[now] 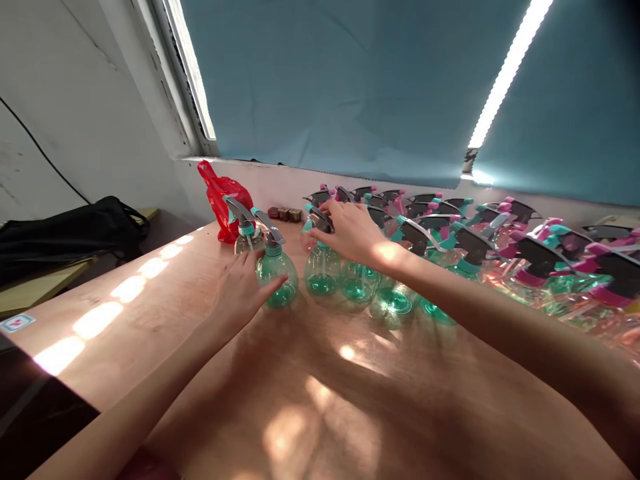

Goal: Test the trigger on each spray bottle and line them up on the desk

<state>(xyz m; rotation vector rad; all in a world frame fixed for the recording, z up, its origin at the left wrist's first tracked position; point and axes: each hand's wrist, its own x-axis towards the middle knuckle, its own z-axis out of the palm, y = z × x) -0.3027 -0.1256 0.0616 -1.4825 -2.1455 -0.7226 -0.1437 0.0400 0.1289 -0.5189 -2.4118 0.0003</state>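
My left hand (pixel 243 285) rests against the left side of a green spray bottle (pixel 277 277) with a grey trigger head, its thumb stretched across the front and its fingers apart. Behind it stands another spray bottle (pixel 246 233) with a teal collar. My right hand (pixel 353 230) is at the head of a green spray bottle (pixel 323 272), fingers and thumb around the dark trigger top. More green bottles (pixel 359 283) stand just right of it, partly under my right forearm.
Several spray bottles with pink and teal heads (pixel 537 260) crowd the right side of the wooden table (pixel 210 373). A red plastic bag (pixel 227 200) and small brown blocks (pixel 284 213) sit by the wall. A black bag (pixel 75 223) lies at the left.
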